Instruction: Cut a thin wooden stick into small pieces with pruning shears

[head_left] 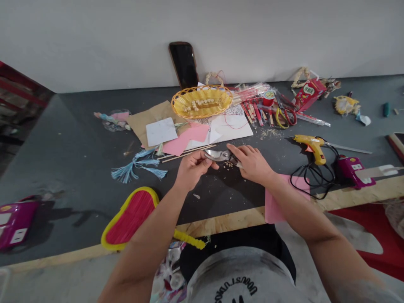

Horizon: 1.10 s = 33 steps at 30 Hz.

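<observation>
Near the middle of the dark table, my right hand (pixel 252 163) is closed round the handles of metal pruning shears (pixel 220 155). The shears' blades point left, towards my left hand (pixel 192 168). That hand is pinched at the blade end; what its fingers hold is too small to make out. Small cut bits (pixel 228 164) lie under the shears. Thin sticks (pixel 186 153) rest on the table just beyond my left hand. A blue tassel (pixel 135 165) lies to the left of it.
A yellow basket (pixel 205 105) with small pale beads stands behind the hands, near an upright phone (pixel 184 63). At the right lie a yellow glue gun (pixel 312 145) with a black cord and scissors (pixel 282 118). A red and yellow fan shape (pixel 132 216) sits at the front left.
</observation>
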Motion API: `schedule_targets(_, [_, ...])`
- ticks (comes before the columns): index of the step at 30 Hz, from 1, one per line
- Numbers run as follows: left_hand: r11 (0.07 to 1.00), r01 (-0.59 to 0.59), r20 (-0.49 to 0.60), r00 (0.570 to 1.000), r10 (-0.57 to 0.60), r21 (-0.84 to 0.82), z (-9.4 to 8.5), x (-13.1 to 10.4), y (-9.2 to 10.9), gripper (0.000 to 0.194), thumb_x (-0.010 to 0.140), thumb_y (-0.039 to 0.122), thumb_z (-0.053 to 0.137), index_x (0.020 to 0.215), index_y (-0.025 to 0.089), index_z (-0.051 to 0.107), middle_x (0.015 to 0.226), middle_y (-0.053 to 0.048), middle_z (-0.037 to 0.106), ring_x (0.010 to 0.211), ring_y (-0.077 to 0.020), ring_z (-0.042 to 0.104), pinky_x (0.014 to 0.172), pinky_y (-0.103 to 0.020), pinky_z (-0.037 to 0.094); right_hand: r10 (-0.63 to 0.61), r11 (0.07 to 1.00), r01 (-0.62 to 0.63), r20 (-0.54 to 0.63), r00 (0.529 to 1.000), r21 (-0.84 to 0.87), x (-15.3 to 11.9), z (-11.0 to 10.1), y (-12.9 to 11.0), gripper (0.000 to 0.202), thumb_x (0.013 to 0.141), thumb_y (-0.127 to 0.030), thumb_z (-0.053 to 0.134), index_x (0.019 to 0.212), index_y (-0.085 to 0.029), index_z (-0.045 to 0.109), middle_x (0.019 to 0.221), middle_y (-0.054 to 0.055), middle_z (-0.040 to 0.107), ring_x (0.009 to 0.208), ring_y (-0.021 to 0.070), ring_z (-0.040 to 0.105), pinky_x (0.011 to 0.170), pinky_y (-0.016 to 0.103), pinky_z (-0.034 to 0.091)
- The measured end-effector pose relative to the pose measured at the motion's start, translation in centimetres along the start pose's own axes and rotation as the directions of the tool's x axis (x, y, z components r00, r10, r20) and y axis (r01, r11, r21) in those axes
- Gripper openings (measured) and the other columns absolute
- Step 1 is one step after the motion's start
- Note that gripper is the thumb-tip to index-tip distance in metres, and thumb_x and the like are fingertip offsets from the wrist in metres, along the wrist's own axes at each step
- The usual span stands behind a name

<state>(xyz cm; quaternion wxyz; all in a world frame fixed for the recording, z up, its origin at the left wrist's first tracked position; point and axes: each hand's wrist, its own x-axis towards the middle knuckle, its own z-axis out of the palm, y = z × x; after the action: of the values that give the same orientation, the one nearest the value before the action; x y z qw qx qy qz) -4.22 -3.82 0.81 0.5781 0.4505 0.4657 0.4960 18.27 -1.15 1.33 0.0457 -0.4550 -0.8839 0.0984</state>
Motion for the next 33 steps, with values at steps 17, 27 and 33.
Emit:
schedule_targets(17, [0.992, -0.096, -0.114, 0.988, 0.105, 0.082, 0.1, 0.2, -0.8, 0.027, 0.081, 0.041, 0.074, 0.077, 0.016, 0.066, 0.076, -0.008, 0.077, 0.047, -0.0073, 0.043, 0.047, -0.022, 0.033, -0.056, 0.998, 0.053, -0.12, 0.991, -0.03, 0.3, 1.1, 0.5, 0.026, 0.089, -0.016, 0.051, 0.111, -0.018, 0.063, 0.138, 0.013, 0.062, 0.114, 0.0285, 0.058, 0.086, 0.039, 0.043])
schedule_targets(27, [0.985, -0.124, -0.091, 0.987, 0.136, 0.123, -0.6, 0.2, -1.6, 0.024, 0.082, 0.041, 0.075, 0.082, 0.017, 0.069, 0.076, -0.006, 0.077, 0.047, -0.0086, 0.046, 0.047, -0.023, 0.036, -0.121, 0.981, 0.095, -0.147, 0.982, -0.172, -0.2, 1.1, -0.2, 0.032, 0.092, -0.017, 0.047, 0.121, -0.015, 0.06, 0.163, 0.017, 0.034, 0.128, 0.0317, 0.045, 0.1, 0.046, 0.034])
schedule_targets(33, [0.963, -0.199, -0.16, 0.96, 0.228, 0.179, -0.3, -0.1, -1.6, 0.024, 0.085, 0.041, 0.074, 0.081, 0.018, 0.07, 0.064, -0.002, 0.071, 0.045, -0.0082, 0.045, 0.046, -0.022, 0.034, -0.06, 0.989, 0.036, -0.173, 0.983, -0.141, -0.1, 1.6, -1.0, 0.035, 0.092, -0.018, 0.046, 0.123, -0.015, 0.06, 0.16, 0.017, 0.039, 0.127, 0.0319, 0.045, 0.097, 0.046, 0.035])
